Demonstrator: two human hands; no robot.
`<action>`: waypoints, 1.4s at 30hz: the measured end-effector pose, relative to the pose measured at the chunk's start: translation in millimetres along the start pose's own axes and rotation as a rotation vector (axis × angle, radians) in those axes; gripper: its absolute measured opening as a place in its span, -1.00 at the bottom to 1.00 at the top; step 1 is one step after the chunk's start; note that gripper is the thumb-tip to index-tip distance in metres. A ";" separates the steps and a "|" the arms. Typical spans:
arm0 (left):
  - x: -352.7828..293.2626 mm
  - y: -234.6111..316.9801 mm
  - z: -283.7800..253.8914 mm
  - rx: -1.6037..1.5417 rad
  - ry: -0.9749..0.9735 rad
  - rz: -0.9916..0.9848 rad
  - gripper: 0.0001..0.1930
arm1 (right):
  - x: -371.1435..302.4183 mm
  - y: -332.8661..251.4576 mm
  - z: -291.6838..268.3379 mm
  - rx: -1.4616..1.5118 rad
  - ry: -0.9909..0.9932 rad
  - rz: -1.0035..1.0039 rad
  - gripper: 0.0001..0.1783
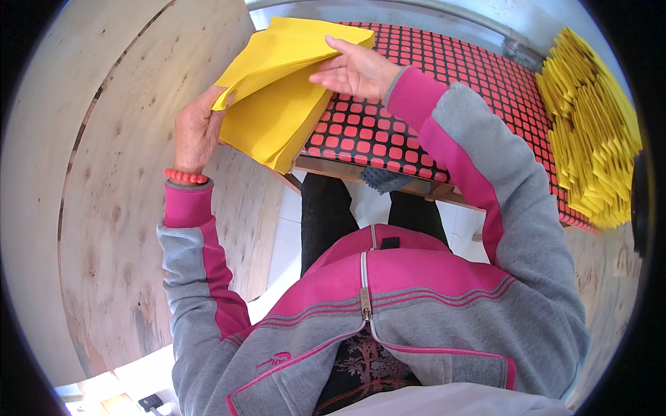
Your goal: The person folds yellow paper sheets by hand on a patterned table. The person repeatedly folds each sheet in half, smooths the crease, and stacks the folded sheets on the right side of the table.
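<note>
My left hand (198,128), with a red bead bracelet at its wrist, is closed on the left edge of a raised yellow sheet (277,55) that looks like paper. Its thumb lies on the near corner of that sheet. Under it, more yellow sheets (267,128) hang over the table's left front corner; how many are there I cannot tell. At the right edge of the raised sheet, my right hand (357,69) is open, fingers spread and palm partly showing. Its fingertips are next to the gap between the sheets; whether they touch I cannot tell.
A table with a red-and-black checked cover (388,132) stands before me. On its right side leans a tall pile of folded yellow pieces (590,132). A large wooden board (132,173) fills the left. A dark cloth (385,180) hangs below the table's front edge.
</note>
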State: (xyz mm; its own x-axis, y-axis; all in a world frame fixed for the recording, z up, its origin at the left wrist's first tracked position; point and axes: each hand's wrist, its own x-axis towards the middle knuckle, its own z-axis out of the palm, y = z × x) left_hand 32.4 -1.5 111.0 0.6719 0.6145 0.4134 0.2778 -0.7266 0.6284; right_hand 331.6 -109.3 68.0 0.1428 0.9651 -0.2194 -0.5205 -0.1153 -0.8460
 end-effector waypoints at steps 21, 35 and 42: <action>-19.5 216.5 242.9 0.188 -0.293 0.680 -0.90 | -144.5 -55.7 -242.2 -0.456 0.369 -0.170 -0.61; 72.9 203.5 292.4 -0.208 -1.037 0.769 -0.54 | -184.4 -64.8 -329.3 -0.530 0.528 -0.112 -0.66; 144.8 123.9 348.0 0.288 -0.540 0.657 -0.39 | -181.6 -55.6 -321.7 -0.593 0.634 -0.219 -0.66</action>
State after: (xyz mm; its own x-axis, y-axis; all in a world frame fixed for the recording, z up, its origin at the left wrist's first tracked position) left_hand 403.0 -109.5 19.5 0.9670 -0.1281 0.2201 -0.1642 -0.9742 0.1547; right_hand 605.4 -353.8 -1.4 0.7175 0.6890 -0.1022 0.0685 -0.2158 -0.9740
